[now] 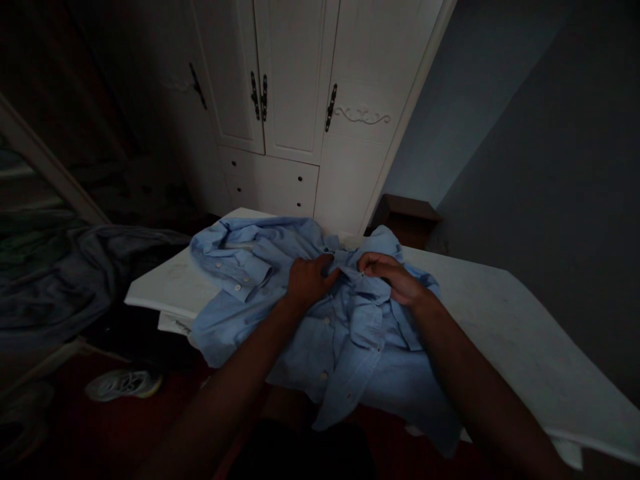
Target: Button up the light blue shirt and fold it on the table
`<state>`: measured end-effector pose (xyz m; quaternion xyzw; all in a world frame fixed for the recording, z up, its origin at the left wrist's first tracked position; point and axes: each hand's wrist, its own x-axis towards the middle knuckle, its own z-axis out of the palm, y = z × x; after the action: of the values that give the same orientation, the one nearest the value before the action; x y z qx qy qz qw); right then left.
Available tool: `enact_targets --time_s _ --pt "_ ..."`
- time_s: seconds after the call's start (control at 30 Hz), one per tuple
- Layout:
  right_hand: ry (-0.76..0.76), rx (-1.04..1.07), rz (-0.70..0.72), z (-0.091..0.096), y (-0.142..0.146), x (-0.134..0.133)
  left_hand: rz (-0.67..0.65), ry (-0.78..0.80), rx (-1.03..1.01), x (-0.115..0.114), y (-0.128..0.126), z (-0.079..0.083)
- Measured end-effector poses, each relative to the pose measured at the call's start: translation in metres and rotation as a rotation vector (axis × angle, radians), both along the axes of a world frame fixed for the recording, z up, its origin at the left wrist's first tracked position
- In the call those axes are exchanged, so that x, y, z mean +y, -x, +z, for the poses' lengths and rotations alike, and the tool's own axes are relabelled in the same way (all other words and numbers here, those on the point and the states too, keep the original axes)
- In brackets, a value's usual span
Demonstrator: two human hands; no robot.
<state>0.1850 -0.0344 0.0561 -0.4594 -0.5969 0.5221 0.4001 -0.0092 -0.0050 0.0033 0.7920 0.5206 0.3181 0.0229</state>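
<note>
A light blue button-up shirt (305,340) lies spread on a white table (480,293), its lower hem hanging over the near edge. My left hand (311,279) rests on the shirt near the collar, with thumb and fingers apart. Pinched in the fingertips of my right hand (393,275) is the shirt's front edge by the collar. The button placket below runs loose, its two sides apart, with pale buttons on the left side. A cuff (245,277) with several white buttons lies folded to the left of my left hand.
Behind the table stands a white wardrobe (290,87) with dark handles. A small brown cabinet (407,210) is at the back right. On the left, dark clothes (65,280) are heaped, and a sneaker (123,385) sits on the red floor.
</note>
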Motion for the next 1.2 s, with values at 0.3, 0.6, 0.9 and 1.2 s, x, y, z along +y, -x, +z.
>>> enact_targets --time_s 0.3,0.6,0.9,1.2 --pt "-0.041 -0.282 -0.019 0.013 0.004 -0.018 -0.081 -0.154 0.049 -0.001 0.003 0.003" --pt "-0.684 -0.782 -0.297 -0.006 0.041 -0.016 -0.123 -0.342 0.071 -0.003 0.004 0.003" --pt "-0.573 -0.706 -0.283 -0.008 0.034 -0.010 -0.148 -0.328 0.059 -0.003 0.002 0.003" --pt "-0.608 -0.707 -0.380 -0.012 0.029 -0.010 -0.197 -0.261 -0.166 -0.001 0.002 -0.002"
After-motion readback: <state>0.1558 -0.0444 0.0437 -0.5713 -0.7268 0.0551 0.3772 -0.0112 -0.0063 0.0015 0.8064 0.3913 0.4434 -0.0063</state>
